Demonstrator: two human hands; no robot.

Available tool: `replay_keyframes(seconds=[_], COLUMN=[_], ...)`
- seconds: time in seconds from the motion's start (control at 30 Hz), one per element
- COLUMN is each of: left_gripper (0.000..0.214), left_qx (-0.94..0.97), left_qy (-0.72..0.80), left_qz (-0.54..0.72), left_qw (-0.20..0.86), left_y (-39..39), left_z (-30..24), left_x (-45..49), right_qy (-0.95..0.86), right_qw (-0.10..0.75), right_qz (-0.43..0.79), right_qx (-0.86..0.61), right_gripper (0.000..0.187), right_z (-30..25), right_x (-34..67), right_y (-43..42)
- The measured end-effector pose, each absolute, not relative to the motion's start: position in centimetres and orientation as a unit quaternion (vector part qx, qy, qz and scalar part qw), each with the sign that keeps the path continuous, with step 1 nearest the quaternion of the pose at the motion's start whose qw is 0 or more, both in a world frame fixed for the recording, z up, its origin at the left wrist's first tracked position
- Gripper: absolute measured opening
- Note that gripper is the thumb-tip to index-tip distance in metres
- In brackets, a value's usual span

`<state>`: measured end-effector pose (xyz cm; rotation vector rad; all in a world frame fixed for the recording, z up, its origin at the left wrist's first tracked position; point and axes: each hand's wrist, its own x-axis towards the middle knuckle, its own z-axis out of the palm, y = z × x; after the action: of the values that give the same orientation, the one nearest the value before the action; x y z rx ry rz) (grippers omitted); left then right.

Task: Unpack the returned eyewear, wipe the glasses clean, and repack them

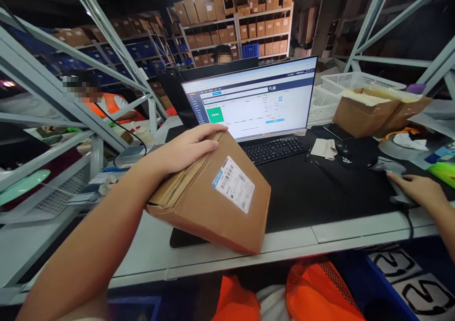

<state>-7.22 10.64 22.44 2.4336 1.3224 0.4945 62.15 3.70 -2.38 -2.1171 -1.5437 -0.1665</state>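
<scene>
A person's left hand [194, 148] grips a tilted cardboard box [209, 212] at the tabletop's [137, 252] front, fingers clasped over its upper edge, label [234, 184] showing; the right hand's [417, 188] fingers curl around a scanner [390, 165] near a mouse [341, 148].

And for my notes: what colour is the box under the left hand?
The box is plain brown, shown best in the head view.

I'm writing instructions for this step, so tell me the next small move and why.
Probably bring the scanner toward the label: the right hand holds the scanner well off to one side, while the left hand steadies the box with its barcode facing the camera.
</scene>
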Motion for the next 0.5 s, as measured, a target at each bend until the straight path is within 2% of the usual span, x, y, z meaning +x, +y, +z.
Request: replay_keyframes(seconds=[0.1, 0.17, 0.27, 0.37, 0.47, 0.5], left_gripper=[0.059, 0.061, 0.057, 0.048, 0.049, 0.051], left_qx=[0.852, 0.844, 0.82, 0.801, 0.818, 0.83], left_qy=[0.466, 0.48, 0.517, 0.546, 0.535, 0.516], left_qz=[0.199, 0.215, 0.238, 0.246, 0.206, 0.197], left_qw=[0.135, 0.106, 0.062, 0.026, 0.052, 0.073], left_y=[11.2, 11.4, 10.9, 9.4, 6.7, 5.7], left_z=[22.1, 21.9, 22.1, 23.3, 24.4, 24.3], left_x=[-8.0, -8.2, -7.9, -7.5, -8.4, -9.1], right_qy=[-0.437, -0.509, -0.655, -0.735, -0.675, -0.664], right_qw=[0.242, 0.268, 0.313, 0.326, 0.394, 0.392], right_qz=[-0.105, -0.073, 0.1, 0.217, 0.442, 0.474], right_qx=[-0.86, -0.815, -0.68, -0.554, -0.441, -0.425], right_gripper=[0.049, 0.047, 0.043, 0.043, 0.049, 0.052], right_z=[-1.6, -0.1, 2.1, 3.3, 3.6, 3.6], right_x=[59.0, 53.9, 43.6, 33.1, 24.9, 22.9], right_y=[3.8, 4.8, 7.1, 9.8, 12.7, 13.7])
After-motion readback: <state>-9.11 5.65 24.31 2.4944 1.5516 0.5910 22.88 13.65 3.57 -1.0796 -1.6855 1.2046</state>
